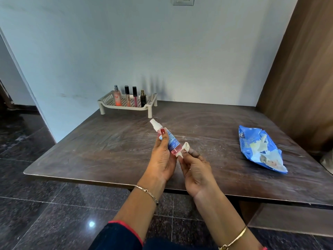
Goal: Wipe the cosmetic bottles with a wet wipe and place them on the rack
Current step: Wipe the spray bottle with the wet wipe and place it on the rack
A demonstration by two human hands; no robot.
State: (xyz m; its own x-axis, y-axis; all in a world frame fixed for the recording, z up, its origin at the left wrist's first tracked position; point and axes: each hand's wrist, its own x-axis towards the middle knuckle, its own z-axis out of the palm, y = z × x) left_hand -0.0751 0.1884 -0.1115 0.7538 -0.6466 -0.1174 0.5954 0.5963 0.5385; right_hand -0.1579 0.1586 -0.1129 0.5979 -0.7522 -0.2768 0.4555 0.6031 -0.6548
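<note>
Both hands work above the middle of the dark table (207,121), near its front edge. My left hand (162,159) is closed around a spray bottle (170,139), thumb pressed on its upper body, so that the white cap tilts away towards the far left corner. My right hand (195,168) is pinched narrowly on a small white wet wipe (183,150), which touches the pink base of the bottle.

Risk, as I judge it: the bottle is held by a partial grip while its base is rubbed; a wet surface could let it slip from my left hand onto the table, and thumb pressure close to the cap might trigger the spray.

At the far left corner stands the cream rack (108,100), already carrying four bottles (130,96) upright in a row. By the right edge lies the blue wipe packet (259,148), well apart from my hands.
</note>
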